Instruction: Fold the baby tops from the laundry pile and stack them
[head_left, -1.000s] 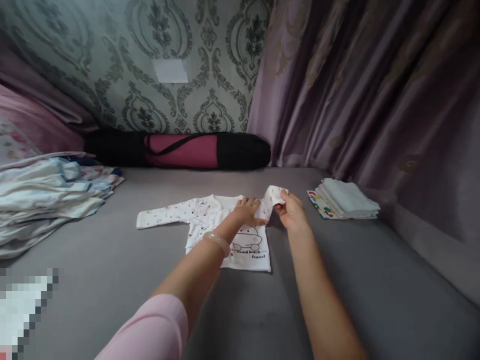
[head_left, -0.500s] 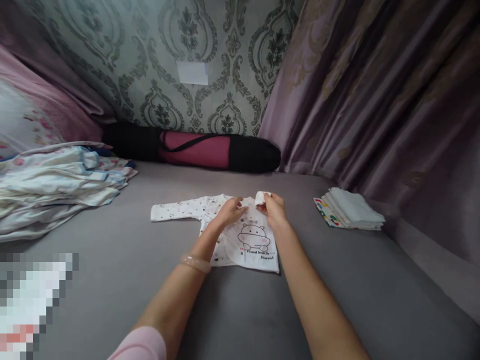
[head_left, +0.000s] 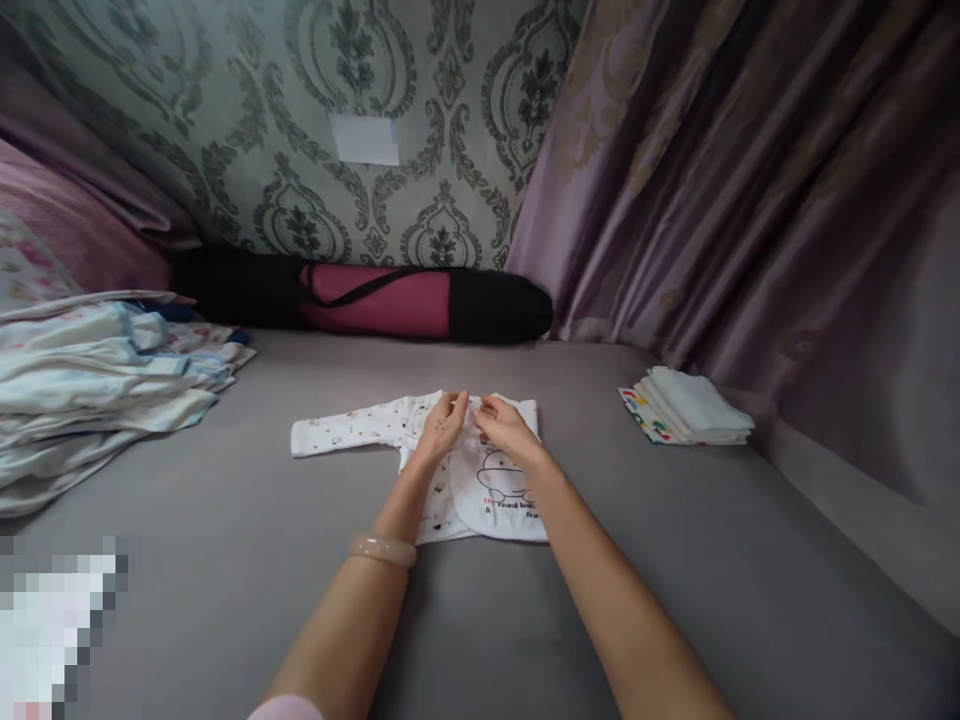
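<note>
A small white baby shirt (head_left: 461, 505) with a printed cartoon animal and lettering lies front up on the grey sheet. Its left-side sleeve (head_left: 345, 428) stretches out flat, while the right-side sleeve is folded in over the chest. My left hand (head_left: 444, 428) is at the shirt's upper middle, fingers closed together on the cloth. Close beside it, my right hand (head_left: 508, 430) pinches the shirt near the neckline with bent fingers. The hands cover the collar and part of the folded sleeve, so the exact grip is partly hidden.
A stack of folded cloths (head_left: 690, 405) sits on the right. To the left lies a loose heap of clothes (head_left: 97, 370). A long black and dark-pink bag (head_left: 375, 300) runs along the wall. Purple curtains (head_left: 637, 180) hang at the right. A pixelated patch fills the lower left corner.
My right hand has moved left with the sleeve's cuff, folding that sleeve over the shirt. My left hand has shifted slightly left. The view has turned a little to the right.
</note>
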